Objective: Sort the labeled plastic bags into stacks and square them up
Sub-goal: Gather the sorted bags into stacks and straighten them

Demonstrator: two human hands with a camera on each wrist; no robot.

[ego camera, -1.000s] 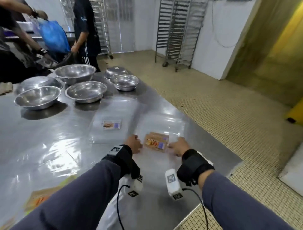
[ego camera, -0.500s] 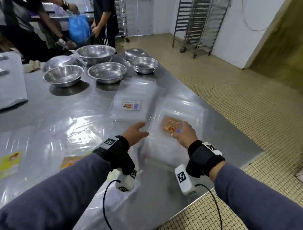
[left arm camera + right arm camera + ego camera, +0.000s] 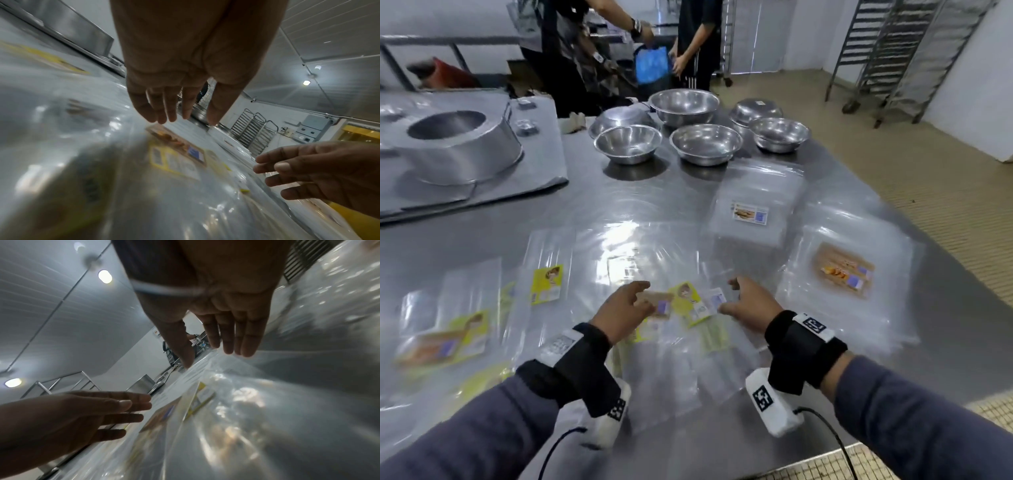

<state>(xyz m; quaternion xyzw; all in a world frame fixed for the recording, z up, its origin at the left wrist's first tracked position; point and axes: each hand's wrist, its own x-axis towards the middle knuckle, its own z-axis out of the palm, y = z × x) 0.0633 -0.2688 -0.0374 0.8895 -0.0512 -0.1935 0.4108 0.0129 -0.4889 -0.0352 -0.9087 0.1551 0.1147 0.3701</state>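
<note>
Clear plastic bags with printed labels lie over the steel table (image 3: 482, 236). Two squared stacks sit at the right: one with an orange-brown label (image 3: 844, 271), one behind it with a white label (image 3: 750, 213). Loose overlapping bags lie in the middle, a brown-labelled bag (image 3: 661, 305) beside a yellow-labelled bag (image 3: 690, 301). More yellow-labelled bags (image 3: 548, 284) are scattered left. My left hand (image 3: 625, 310) and right hand (image 3: 748, 301) hover open just over the middle pile, fingers straight (image 3: 162, 110) (image 3: 232, 340), holding nothing.
Several steel bowls (image 3: 705, 144) stand at the far side of the table. A large metal pan (image 3: 455, 150) sits on a tray at the far left. Two people stand behind the table with a blue bag (image 3: 652, 66). Wheeled racks (image 3: 887, 58) are at the back right.
Both hands left the orange-brown stack at the right and moved left to the loose pile in the middle. My head view swung left, showing more scattered bags.
</note>
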